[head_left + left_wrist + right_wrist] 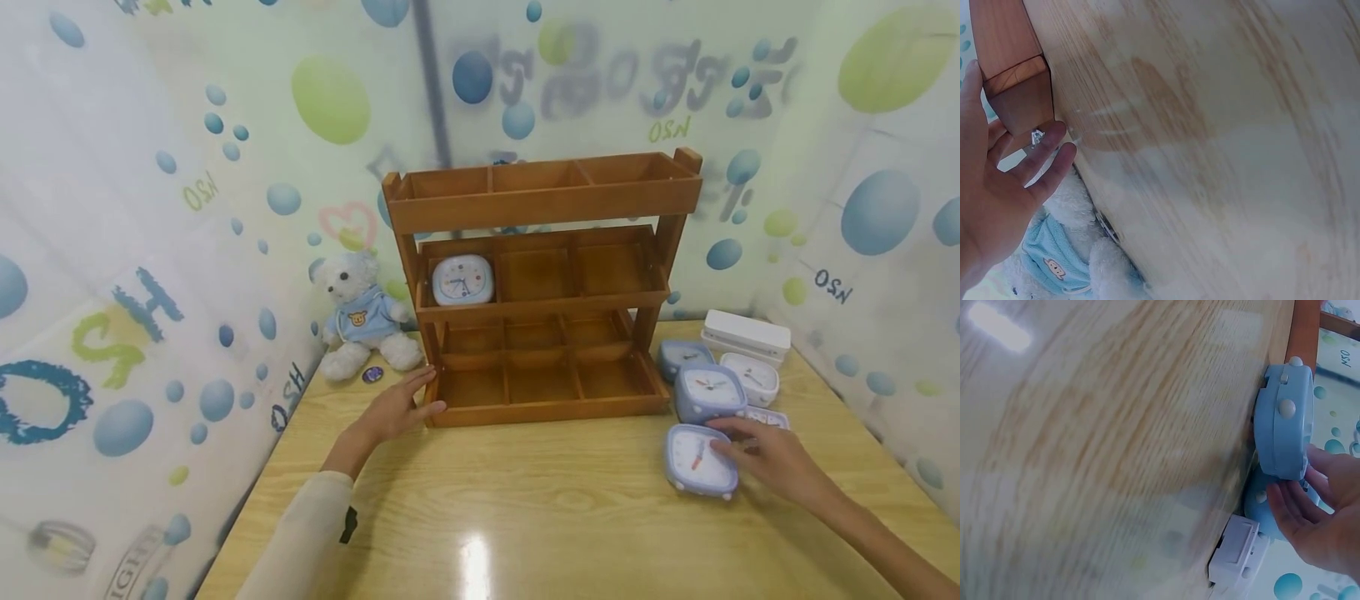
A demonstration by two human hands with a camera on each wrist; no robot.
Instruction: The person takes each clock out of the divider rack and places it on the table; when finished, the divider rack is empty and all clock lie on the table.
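A lilac-blue alarm clock (701,459) with a white face stands at the right front of the table. My right hand (780,462) pinches its right edge, the thumb near the face. In the right wrist view the same alarm clock (1284,422) shows its side and white knobs, with fingers (1297,509) below it. A brown wooden shelf (525,414) with compartments fills the middle. My left hand (393,408) touches its lower left corner, fingers fairly straight. Another alarm clock (462,280) sits in the left compartment of the shelf's middle tier.
Behind the held clock stand a blue clock (708,392), a darker blue clock (684,354) and a white clock (752,379). A white box-like object (746,335) lies at the back right. A white teddy bear (360,312) sits left of the shelf, near a small purple disc (372,375).
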